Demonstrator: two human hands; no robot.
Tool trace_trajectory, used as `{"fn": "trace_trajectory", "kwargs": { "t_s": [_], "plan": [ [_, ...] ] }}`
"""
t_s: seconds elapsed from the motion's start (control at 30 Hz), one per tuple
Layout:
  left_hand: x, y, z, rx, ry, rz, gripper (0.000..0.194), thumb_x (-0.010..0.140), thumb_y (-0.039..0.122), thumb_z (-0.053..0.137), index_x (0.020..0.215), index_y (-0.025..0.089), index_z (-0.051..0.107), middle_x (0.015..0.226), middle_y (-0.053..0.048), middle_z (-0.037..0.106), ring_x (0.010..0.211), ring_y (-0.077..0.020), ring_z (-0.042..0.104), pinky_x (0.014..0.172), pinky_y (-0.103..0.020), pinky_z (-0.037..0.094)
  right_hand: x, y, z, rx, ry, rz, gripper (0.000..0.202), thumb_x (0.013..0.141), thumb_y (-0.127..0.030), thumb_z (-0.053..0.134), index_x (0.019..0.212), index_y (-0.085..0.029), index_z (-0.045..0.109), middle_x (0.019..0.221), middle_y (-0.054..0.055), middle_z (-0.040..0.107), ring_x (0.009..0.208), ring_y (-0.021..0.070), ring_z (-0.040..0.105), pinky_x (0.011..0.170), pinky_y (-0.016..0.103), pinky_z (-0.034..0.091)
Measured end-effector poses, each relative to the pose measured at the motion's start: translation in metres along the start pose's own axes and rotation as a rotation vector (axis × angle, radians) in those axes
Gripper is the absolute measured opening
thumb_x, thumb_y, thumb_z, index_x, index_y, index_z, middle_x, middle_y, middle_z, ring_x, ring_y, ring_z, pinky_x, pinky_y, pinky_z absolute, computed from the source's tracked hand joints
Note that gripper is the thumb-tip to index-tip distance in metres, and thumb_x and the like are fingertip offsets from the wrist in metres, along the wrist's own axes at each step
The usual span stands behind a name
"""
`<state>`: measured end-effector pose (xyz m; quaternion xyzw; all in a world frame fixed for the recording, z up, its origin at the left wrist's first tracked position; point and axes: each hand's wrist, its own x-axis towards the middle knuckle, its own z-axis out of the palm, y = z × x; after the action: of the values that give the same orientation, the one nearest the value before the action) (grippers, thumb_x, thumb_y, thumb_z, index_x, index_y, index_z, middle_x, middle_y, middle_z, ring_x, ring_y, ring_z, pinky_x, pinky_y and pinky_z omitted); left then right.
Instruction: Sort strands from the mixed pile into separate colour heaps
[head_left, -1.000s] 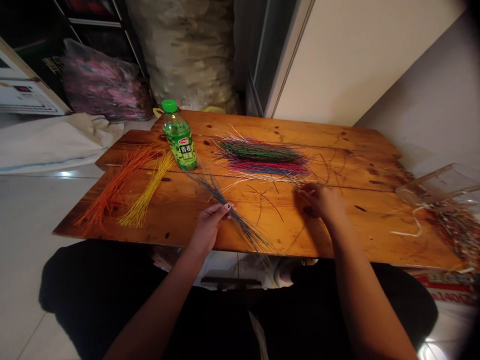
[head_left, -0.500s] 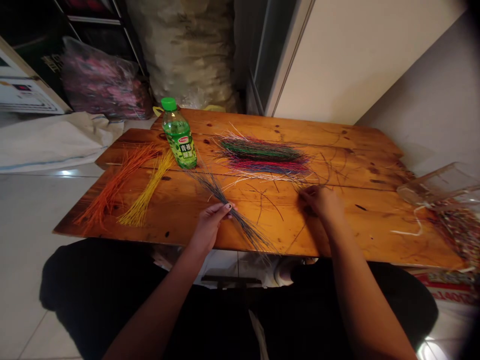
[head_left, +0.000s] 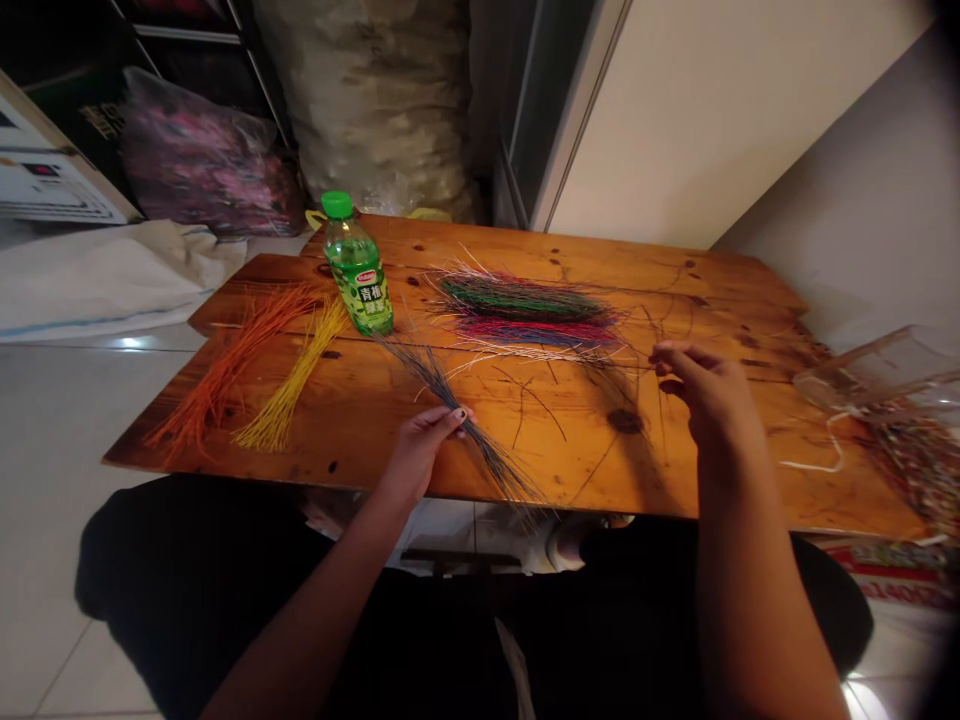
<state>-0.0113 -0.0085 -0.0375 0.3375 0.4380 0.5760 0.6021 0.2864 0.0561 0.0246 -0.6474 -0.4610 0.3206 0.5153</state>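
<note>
My left hand (head_left: pixel 424 445) is closed round the middle of a dark grey bundle of thin strands (head_left: pixel 491 462), close to the front edge of the wooden table (head_left: pixel 405 235). To the right, my right hand (head_left: pixel 701 385) is raised over the tabletop, thumb and fingertips pinched; what they hold, if anything, is too thin to make out. Between the hands and further back lies a pile of green, red, blue and white strands (head_left: pixel 529 305). A few loose dark strands (head_left: pixel 540 405) are scattered between my hands.
An orange bundle (head_left: pixel 225 375) and a yellow bundle (head_left: pixel 296 385) lie at the left. A green-capped bottle (head_left: pixel 360 275) stands behind them. At the right edge are a clear plastic container (head_left: pixel 885 370) and a white strip (head_left: pixel 814 467).
My right hand has moved right and up, away from the dark strands beside the coloured pile. My left hand keeps its hold on the grey bundle.
</note>
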Motion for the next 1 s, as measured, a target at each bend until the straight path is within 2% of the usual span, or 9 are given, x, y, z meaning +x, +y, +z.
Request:
{"fn": "trace_trajectory", "kwargs": {
  "t_s": [0.1,0.2,0.27,0.4,0.47,0.6,0.83,1.0],
  "plan": [
    [0.0,0.002,-0.001,0.091,-0.079,-0.045,0.016,0.063,0.033,0.07,0.069,0.018,0.071,0.075,-0.004,0.068,0.071,-0.0126,0.058,0.067,-0.022,0.044,-0.008,-0.013,0.004,0.293,-0.095,0.086,0.013,0.062,-0.03,0.066,0.068,-0.019,0.06,0.067,-0.001,0.054,0.053,0.0062,0.045,0.041,0.016,0.032],
    [-0.001,0.003,-0.001,0.201,-0.219,-0.128,0.018,0.063,0.034,0.069,0.07,0.018,0.071,0.076,-0.005,0.069,0.071,-0.0144,0.059,0.067,-0.025,0.044,-0.021,-0.025,0.022,0.431,-0.226,0.164,0.012,0.063,-0.027,0.067,0.065,-0.018,0.06,0.062,-0.003,0.053,0.049,0.0041,0.043,0.037,0.013,0.03],
    [-0.002,0.003,0.001,0.251,-0.281,-0.166,0.017,0.064,0.034,0.069,0.07,0.018,0.071,0.075,-0.004,0.069,0.07,-0.0146,0.059,0.068,-0.026,0.044,-0.035,-0.031,0.039,0.474,-0.352,0.209,0.012,0.064,-0.028,0.068,0.066,-0.018,0.061,0.06,-0.004,0.053,0.047,0.0031,0.043,0.036,0.012,0.031],
    [-0.004,0.004,0.003,0.283,-0.323,-0.189,0.017,0.065,0.034,0.068,0.07,0.018,0.071,0.074,-0.005,0.069,0.069,-0.014,0.058,0.07,-0.025,0.043,-0.064,-0.035,0.076,0.453,-0.705,0.267,0.015,0.068,-0.031,0.068,0.068,-0.017,0.062,0.063,-0.003,0.058,0.048,0.0028,0.048,0.04,0.012,0.038],
    [-0.004,0.004,0.004,0.277,-0.314,-0.192,0.018,0.065,0.034,0.068,0.069,0.017,0.07,0.072,-0.005,0.068,0.067,-0.0136,0.057,0.068,-0.025,0.042,-0.073,-0.034,0.09,0.448,-0.778,0.261,0.017,0.067,-0.031,0.069,0.07,-0.016,0.063,0.068,-0.001,0.061,0.051,0.0037,0.053,0.045,0.013,0.043],
    [-0.003,0.003,0.002,0.314,-0.314,-0.174,0.021,0.065,0.036,0.067,0.065,0.016,0.068,0.064,-0.002,0.063,0.062,-0.0121,0.052,0.064,-0.025,0.039,-0.08,-0.028,0.102,0.453,-0.783,0.249,0.018,0.066,-0.032,0.07,0.072,-0.017,0.062,0.07,-0.001,0.062,0.058,0.0059,0.059,0.054,0.015,0.049],
    [-0.004,0.003,0.005,0.409,-0.382,-0.127,0.023,0.069,0.036,0.063,0.059,0.015,0.063,0.06,0.0,0.058,0.062,-0.011,0.049,0.065,-0.025,0.035,-0.08,-0.025,0.103,0.417,-0.758,0.202,0.018,0.068,-0.033,0.069,0.073,-0.017,0.061,0.074,0.001,0.064,0.061,0.0087,0.062,0.06,0.02,0.052],
    [-0.005,0.004,0.007,0.431,-0.373,-0.121,0.023,0.069,0.038,0.062,0.062,0.015,0.063,0.061,0.0,0.058,0.063,-0.0119,0.049,0.066,-0.025,0.036,-0.084,-0.026,0.106,0.414,-0.766,0.22,0.021,0.066,-0.035,0.069,0.073,-0.017,0.06,0.074,0.001,0.063,0.062,0.0088,0.061,0.062,0.023,0.053]
  ]
}}
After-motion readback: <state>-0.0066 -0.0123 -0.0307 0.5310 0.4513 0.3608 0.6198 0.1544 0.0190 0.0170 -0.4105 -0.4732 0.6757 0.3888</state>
